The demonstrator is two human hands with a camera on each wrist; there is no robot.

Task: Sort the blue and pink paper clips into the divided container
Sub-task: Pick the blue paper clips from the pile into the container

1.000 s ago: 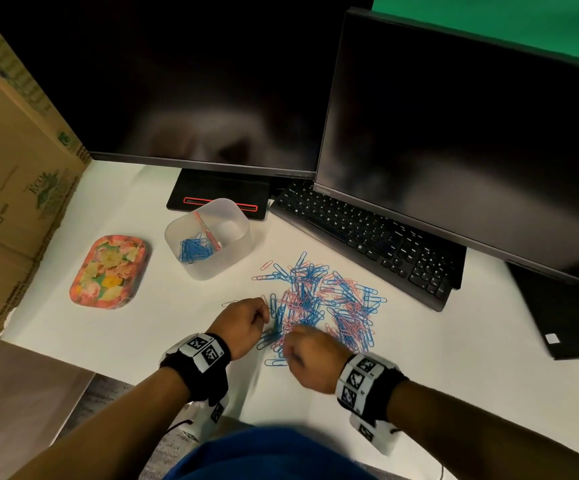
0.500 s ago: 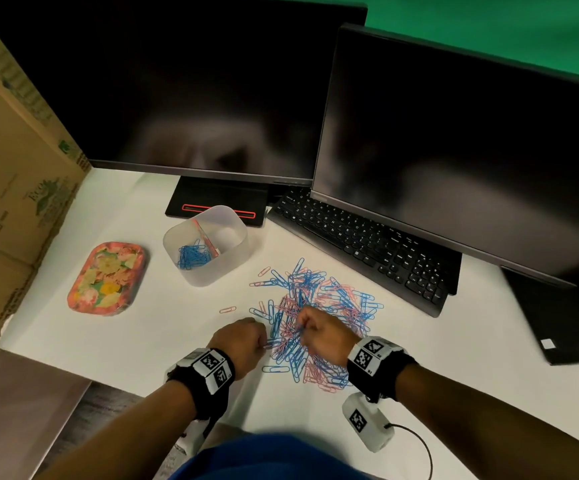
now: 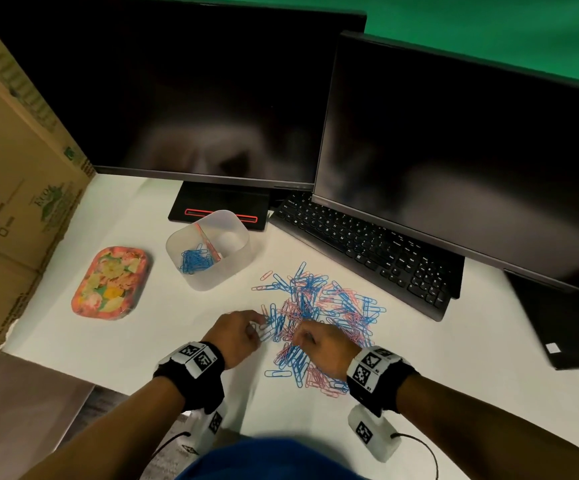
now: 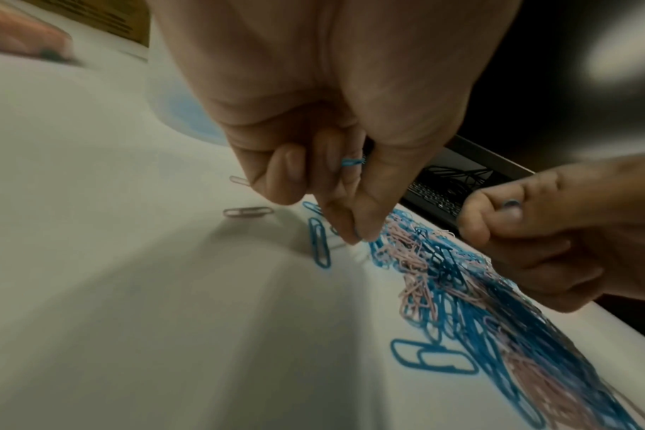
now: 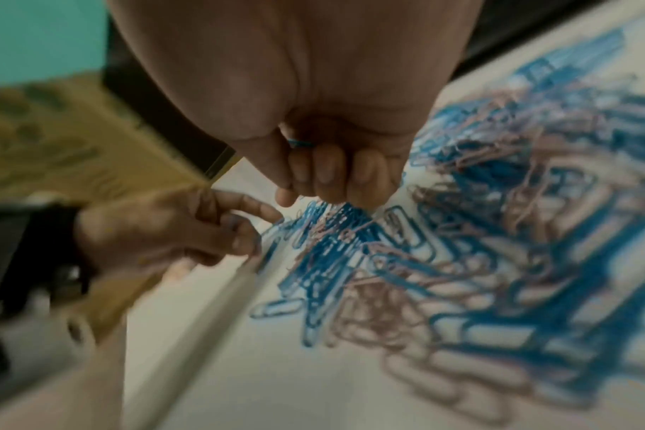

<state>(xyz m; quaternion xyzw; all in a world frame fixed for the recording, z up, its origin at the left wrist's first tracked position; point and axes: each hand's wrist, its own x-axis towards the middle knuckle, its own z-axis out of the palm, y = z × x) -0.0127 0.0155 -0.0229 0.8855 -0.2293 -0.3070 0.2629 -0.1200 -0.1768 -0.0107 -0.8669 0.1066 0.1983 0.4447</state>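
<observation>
Hands work the near edge of a mixed paper clip pile on the white counter: left hand and right hand each curl round gathered blue clips, apparently stockpiling before a trip. Pile clips point every way. Divided container waits beyond, blue clips in one half.

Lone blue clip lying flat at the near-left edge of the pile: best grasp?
Take the lone blue clip by its two long sides, pinching from straight above. It lies flat on the white table, apart from the mixed pile, its long axis running left to right, so both sides look free. The wire is thin; fingertips likely have to scrape under it.
</observation>
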